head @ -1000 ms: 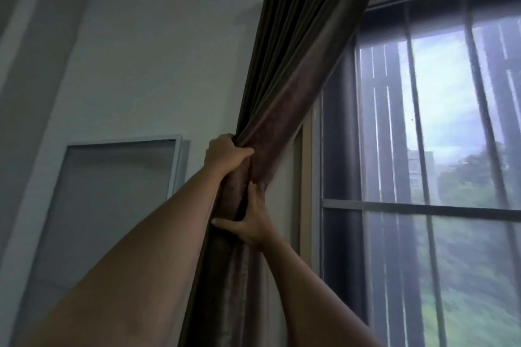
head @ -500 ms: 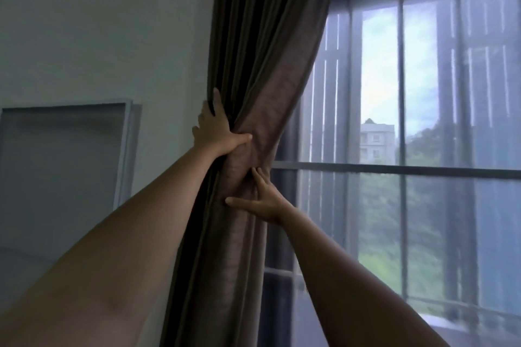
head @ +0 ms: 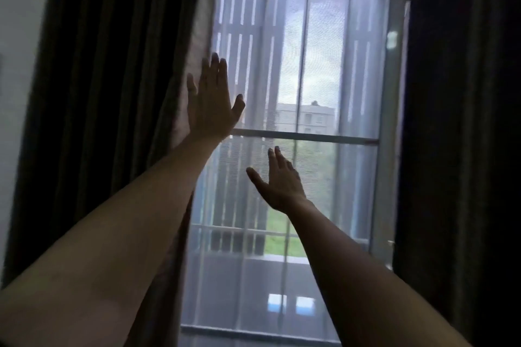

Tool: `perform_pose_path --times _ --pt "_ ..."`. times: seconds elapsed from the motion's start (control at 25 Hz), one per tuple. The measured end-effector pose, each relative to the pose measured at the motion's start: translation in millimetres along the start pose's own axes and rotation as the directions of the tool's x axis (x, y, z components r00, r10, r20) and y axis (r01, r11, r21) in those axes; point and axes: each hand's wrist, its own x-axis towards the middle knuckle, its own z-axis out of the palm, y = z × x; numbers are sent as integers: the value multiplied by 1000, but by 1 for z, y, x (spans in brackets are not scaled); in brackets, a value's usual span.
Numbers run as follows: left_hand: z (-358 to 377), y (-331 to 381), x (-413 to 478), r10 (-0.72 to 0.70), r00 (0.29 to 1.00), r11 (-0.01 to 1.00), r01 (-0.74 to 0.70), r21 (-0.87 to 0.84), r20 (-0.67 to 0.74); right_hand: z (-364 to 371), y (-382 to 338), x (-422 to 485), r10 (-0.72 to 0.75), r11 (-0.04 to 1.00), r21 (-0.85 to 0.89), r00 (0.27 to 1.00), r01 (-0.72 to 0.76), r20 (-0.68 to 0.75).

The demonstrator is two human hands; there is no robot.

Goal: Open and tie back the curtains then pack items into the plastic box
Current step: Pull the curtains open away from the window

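The left hand (head: pixel 210 104) was raised in the upper middle of the frame, held flat with its fingers straight and close together and the thumb out to the side, holding nothing. Its outer edge lay just beside the lit inner edge of the left curtain (head: pixel 112 93); whether they touched could not be told. That dark curtain hung in folds down the left side of the frame, next to a strip of pale wall (head: pixel 19 36). The right hand (head: pixel 279 180) was lower and nearer the centre, fingers loosely straight and thumb spread, also holding nothing. The right curtain (head: pixel 465 121) filled the right side. Between the two curtains, a sheer drape (head: pixel 253 276) covered the window, with its crossbar (head: pixel 324 138) showing through between the hands.
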Motion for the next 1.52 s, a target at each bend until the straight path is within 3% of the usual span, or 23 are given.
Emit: perform_pose_path --times 0.24,0.36,0.48,0.64,0.8,1.0,1.16,1.24,1.4,1.52 --pt "69 156 -14 130 986 974 -108 -201 100 -87 135 -58 110 943 -275 955 -188 -275" --pt "101 215 -13 155 979 946 -108 -306 132 -117 181 -74 149 882 -330 864 -336 -480" --pt "135 264 -2 212 964 890 -122 -439 162 -140 222 -79 202 820 -334 781 -464 -590" --pt "176 325 12 235 948 703 -13 -711 215 -153 268 -84 423 739 -239 711 -629 -562" --pt "219 386 13 288 870 587 169 -792 399 -149 308 -95 550 711 -82 625 -698 -553" --pt "254 456 3 333 864 603 112 -790 377 -158 354 -107 462 673 -143 564 -725 -685" --pt "269 511 3 336 891 681 -6 -732 305 -176 407 -127 374 542 -285 531 -791 -760" --pt "277 534 10 375 877 652 -20 -758 300 -187 427 -129 316 500 -303 496 -812 -809" --pt "293 579 29 490 818 554 -25 -832 301 -217 472 -127 199 523 -292 447 -801 -872" --pt "307 622 30 562 772 493 -24 -870 297 -243 512 -137 223 557 -229 410 -798 -884"
